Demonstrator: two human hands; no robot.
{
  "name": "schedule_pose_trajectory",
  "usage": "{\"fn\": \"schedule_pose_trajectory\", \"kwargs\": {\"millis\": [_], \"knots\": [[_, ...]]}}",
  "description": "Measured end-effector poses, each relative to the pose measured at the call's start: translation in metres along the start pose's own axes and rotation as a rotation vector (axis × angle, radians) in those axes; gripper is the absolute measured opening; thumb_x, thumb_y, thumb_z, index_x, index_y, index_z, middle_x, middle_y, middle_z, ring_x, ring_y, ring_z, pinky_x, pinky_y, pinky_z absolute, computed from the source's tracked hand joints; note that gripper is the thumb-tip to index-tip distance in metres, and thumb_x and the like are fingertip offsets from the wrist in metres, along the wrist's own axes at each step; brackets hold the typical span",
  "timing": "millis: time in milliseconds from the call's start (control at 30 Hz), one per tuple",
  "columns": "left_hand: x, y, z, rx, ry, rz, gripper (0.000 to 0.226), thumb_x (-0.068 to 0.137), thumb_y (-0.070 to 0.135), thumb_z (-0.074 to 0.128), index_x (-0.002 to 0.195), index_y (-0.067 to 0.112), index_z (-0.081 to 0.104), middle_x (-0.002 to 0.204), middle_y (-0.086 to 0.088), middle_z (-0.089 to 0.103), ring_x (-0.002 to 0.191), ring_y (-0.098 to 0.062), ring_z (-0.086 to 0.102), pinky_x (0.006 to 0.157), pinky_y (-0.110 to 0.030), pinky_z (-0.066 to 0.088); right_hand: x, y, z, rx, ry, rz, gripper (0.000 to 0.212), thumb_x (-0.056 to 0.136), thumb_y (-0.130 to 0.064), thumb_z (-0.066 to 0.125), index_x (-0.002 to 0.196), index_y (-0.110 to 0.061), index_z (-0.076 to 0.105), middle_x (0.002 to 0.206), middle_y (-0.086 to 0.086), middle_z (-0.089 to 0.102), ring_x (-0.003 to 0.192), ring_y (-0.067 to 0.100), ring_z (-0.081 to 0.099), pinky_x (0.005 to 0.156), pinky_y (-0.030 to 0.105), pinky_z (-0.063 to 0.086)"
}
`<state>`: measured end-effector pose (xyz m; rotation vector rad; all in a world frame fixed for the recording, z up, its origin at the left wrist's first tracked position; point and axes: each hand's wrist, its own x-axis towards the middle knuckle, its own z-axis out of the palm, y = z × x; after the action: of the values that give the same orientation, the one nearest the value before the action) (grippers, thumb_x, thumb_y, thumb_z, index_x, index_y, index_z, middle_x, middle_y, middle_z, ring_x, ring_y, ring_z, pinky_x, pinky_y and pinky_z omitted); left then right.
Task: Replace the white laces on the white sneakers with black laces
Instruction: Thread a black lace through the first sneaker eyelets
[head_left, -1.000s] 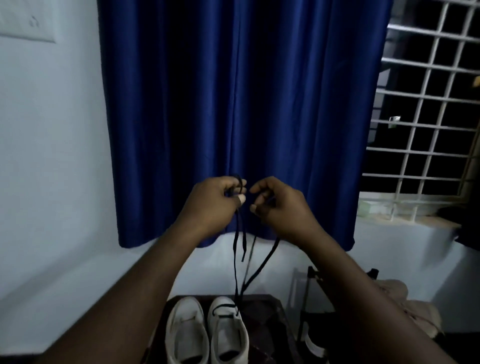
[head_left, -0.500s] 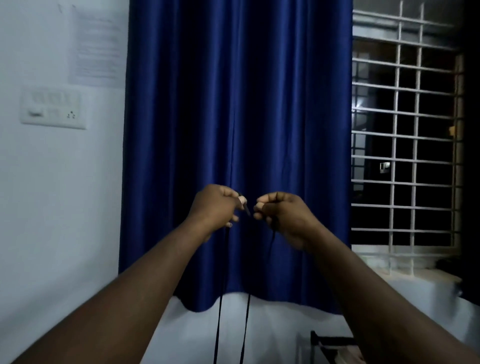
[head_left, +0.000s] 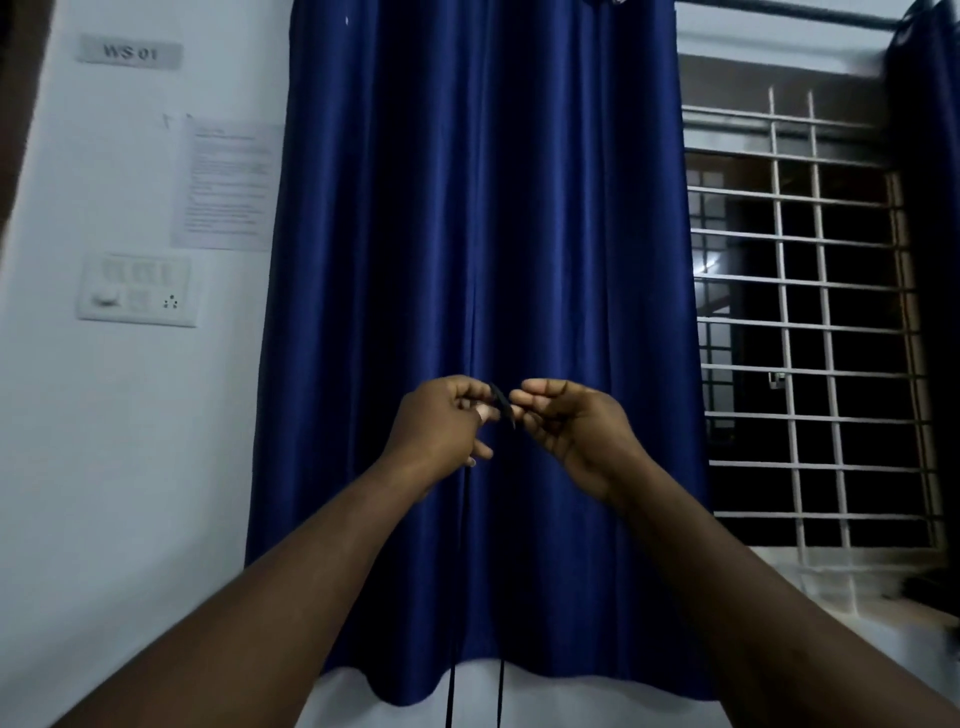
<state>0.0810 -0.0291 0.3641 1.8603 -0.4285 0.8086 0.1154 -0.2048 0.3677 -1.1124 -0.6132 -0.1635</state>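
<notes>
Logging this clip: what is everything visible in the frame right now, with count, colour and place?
black lace: 1, black, pinched between the hands in front of the curtain, two strands hanging past the bottom edge
curtain: 1, deep blue, centre, hanging from the top
curtain rod: 1, grey, top right
window grille: 1, white bars, right, dark outside
sign: 1, grey, reads WS 01, wall top left
paper sheet: 1, white, text unreadable, on the wall left of the curtain
switchboard: 1, white, on the wall below the sheet
left hand: 1, centre, pinches the lace
right hand: 1, centre, pinches the lace
</notes>
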Motion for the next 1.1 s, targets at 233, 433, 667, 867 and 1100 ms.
{"fn": "schedule_pose_trajectory", "kwargs": {"millis": [233, 433, 667, 867, 1100], "knots": [[0.009, 0.013, -0.006, 0.044, 0.032, 0.092, 0.022, 0.105, 0.016, 0.055, 0.123, 0.024, 0.066, 0.107, 0.007, 0.075, 0.062, -0.018, 0.075, 0.054, -0.027, 0.056, 0.008, -0.004, 0.009, -0.125, 0.010, -0.101, 0.026, 0.094, 0.012, 0.059, 0.117, 0.003, 0.067, 0.107, 0.018, 0.078, 0.105, 0.031, 0.076, 0.086, 0.033, 0.060], [0.015, 0.018, -0.005, 0.153, 0.030, 0.171, 0.024, 0.107, 0.013, 0.049, 0.123, 0.027, 0.060, 0.109, 0.008, 0.073, 0.059, -0.016, 0.074, 0.054, -0.033, 0.061, 0.010, -0.008, 0.015, -0.345, 0.091, -0.159, 0.009, 0.097, -0.009, 0.069, 0.104, -0.007, 0.074, 0.098, 0.009, 0.080, 0.093, 0.024, 0.078, 0.080, 0.032, 0.061], [0.031, 0.033, -0.004, 0.019, 0.130, 0.124, 0.016, 0.108, 0.017, 0.049, 0.119, 0.023, 0.039, 0.103, 0.004, 0.075, 0.056, -0.020, 0.073, 0.050, -0.031, 0.057, 0.019, -0.026, 0.028, -0.379, 0.154, -0.162, 0.015, 0.101, -0.009, 0.056, 0.106, -0.009, 0.070, 0.095, 0.003, 0.080, 0.068, 0.011, 0.069, 0.057, 0.024, 0.048], [0.042, 0.044, -0.004, -0.092, 0.151, 0.044, 0.021, 0.107, 0.018, 0.051, 0.123, 0.020, 0.037, 0.100, 0.004, 0.075, 0.060, -0.024, 0.075, 0.051, -0.030, 0.056, 0.027, -0.033, 0.033, -0.336, 0.205, -0.159, 0.017, 0.099, -0.007, 0.052, 0.104, -0.012, 0.067, 0.094, 0.003, 0.076, 0.073, 0.013, 0.063, 0.059, 0.026, 0.047], [0.047, 0.041, -0.006, -0.098, 0.082, -0.020, 0.009, 0.107, 0.021, 0.051, 0.111, 0.017, 0.059, 0.099, 0.003, 0.076, 0.068, -0.022, 0.077, 0.054, -0.029, 0.059, 0.037, -0.042, 0.036, -0.313, 0.251, -0.197, 0.015, 0.100, -0.006, 0.053, 0.101, -0.012, 0.067, 0.092, 0.005, 0.074, 0.072, 0.014, 0.064, 0.060, 0.025, 0.052]]}}
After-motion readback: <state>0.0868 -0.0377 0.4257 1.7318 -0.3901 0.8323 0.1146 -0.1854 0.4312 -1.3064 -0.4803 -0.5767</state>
